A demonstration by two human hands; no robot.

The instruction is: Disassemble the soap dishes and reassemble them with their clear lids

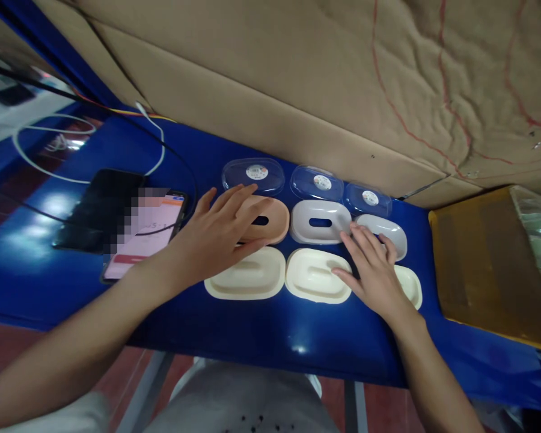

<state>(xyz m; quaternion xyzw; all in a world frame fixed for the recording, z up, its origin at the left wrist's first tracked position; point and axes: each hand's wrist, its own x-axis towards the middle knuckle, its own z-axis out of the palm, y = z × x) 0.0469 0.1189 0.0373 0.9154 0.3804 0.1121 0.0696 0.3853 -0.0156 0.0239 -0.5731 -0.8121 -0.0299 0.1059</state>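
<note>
My left hand point(223, 225) lies with fingers spread over the left part of an orange oval tray with a slot point(277, 219). Its thumb reaches over the upper edge of a cream dish point(246, 285). Fingers apart, my right hand point(372, 264) is between a white slotted tray point(313, 234) and another white slotted tray point(399, 234), partly covering the latter. Its thumb is over the middle cream dish point(313, 279). A third cream dish point(412, 287) is partly hidden behind this hand. Behind the trays are three clear plastic lids with round stickers, the left lid point(234, 174) being nearest my left fingertips.
To the left lie a phone with a lit screen point(162, 225), a black device point(99, 204) and a white cable point(162, 150). A cardboard box point(478, 264) holding clear plastic items stands at the right. A brown cardboard wall point(275, 78) rises along the back of the blue table point(261, 337).
</note>
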